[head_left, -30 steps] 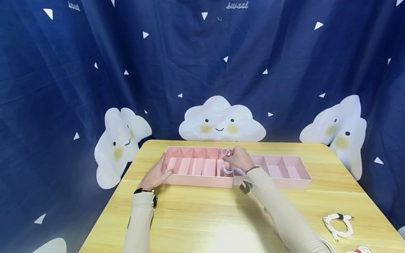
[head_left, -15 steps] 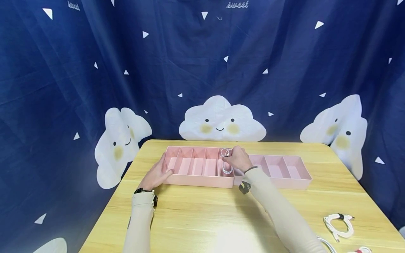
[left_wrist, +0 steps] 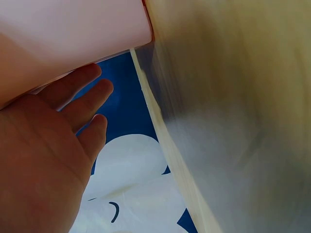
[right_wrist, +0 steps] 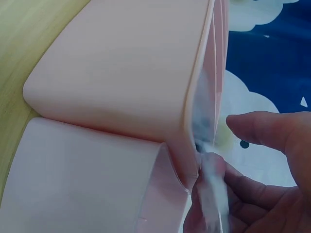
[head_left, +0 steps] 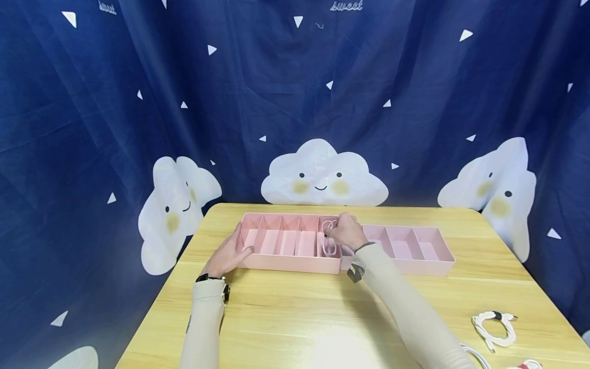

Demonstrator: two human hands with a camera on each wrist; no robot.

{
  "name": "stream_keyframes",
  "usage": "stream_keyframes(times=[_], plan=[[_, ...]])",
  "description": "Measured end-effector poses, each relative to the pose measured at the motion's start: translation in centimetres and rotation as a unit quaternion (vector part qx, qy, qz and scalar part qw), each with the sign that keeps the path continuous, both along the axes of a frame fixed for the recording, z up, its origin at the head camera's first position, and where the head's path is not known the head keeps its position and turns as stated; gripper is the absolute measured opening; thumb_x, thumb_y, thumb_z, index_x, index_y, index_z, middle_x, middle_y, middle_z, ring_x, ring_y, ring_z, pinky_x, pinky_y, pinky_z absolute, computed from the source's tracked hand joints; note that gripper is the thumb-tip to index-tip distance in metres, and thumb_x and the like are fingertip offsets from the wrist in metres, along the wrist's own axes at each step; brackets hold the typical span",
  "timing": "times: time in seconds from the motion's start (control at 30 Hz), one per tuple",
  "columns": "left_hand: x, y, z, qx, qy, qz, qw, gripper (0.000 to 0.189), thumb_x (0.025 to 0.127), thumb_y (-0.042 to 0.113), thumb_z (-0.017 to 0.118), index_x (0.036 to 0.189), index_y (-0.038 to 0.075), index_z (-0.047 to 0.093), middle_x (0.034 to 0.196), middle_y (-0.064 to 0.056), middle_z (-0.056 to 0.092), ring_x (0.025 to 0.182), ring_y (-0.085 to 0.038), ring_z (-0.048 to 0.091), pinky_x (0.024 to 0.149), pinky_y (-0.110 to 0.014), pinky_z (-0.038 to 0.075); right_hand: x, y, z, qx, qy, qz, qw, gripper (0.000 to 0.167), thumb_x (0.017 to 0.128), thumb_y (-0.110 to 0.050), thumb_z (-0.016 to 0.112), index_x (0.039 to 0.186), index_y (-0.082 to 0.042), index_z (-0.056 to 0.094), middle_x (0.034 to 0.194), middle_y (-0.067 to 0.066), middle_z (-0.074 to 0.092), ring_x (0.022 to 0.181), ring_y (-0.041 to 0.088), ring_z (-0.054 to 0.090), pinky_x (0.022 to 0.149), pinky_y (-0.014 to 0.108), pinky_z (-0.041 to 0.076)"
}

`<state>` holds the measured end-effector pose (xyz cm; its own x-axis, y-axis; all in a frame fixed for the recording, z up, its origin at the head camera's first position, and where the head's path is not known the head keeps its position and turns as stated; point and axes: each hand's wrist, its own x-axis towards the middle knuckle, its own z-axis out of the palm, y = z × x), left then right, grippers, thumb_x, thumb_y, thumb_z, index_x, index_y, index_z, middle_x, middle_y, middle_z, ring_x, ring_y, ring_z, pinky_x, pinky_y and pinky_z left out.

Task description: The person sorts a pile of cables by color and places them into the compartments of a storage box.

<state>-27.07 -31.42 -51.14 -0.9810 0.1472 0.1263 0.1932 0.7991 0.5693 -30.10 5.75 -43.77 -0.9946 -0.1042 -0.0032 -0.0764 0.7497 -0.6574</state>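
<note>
A white coiled cable [head_left: 329,247] with a black strap is in the rightmost compartment of the pink divided box [head_left: 290,264], blurred in both views. My right hand [head_left: 349,231] is over that end of the box. In the right wrist view its thumb [right_wrist: 257,127] stands apart from the fingers, and the blurred cable [right_wrist: 214,194] passes right in front of the fingertips. My left hand [head_left: 226,257] rests against the left end of the box, thumb at the front corner. Its fingers [left_wrist: 90,104] extend along the box wall in the left wrist view.
A paler pink divided box [head_left: 424,267] stands against the right end of the first. At the table's right front lie a white coiled cable [head_left: 487,341] with a black strap, part of another cable [head_left: 477,356] and a red-and-white item [head_left: 530,364]. A dark blue curtain [head_left: 295,102] hangs behind.
The cable at the right hand has dropped slightly, its black strap now lower and left of where it was. Both hands have stayed nearly in place.
</note>
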Motion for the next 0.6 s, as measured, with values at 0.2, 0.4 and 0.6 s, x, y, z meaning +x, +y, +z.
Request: stream_keyframes(times=[0.2,0.4,0.6], plan=[[0.0,0.04,0.09,0.003,-0.004,0.002,1.0,0.1,0.096,0.043,0.066,0.166,0.003,0.008,0.166,-0.027,0.031,0.151,-0.045,0.038,0.122,-0.061,0.035,0.16,0.25,0.06,-0.005,-0.005,0.011,0.9999,0.032,0.09,-0.022,0.074,0.065,-0.002,0.071,0.057,0.011,0.069,0.049,0.019,0.064,0.055,0.025,0.047],[0.02,0.08,0.13,0.0,-0.005,0.003,1.0,0.1,0.096,0.044,0.066,0.166,0.004,0.008,0.165,-0.028,0.034,0.15,-0.046,0.039,0.121,-0.062,0.036,0.14,0.42,0.14,-0.018,-0.004,0.013,0.9997,0.028,0.091,-0.021,0.072,0.076,0.003,0.076,0.063,0.015,0.073,0.054,0.027,0.07,0.058,0.024,0.049],[0.05,0.06,0.12,-0.005,-0.005,0.003,1.0,0.1,0.097,0.044,0.065,0.166,0.004,0.006,0.166,-0.028,0.032,0.15,-0.045,0.039,0.121,-0.061,0.037,0.06,0.85,0.18,-0.02,-0.004,0.014,0.9997,0.034,0.093,-0.02,0.072,0.062,-0.006,0.067,0.049,0.004,0.062,0.043,0.023,0.06,0.045,0.022,0.038]])
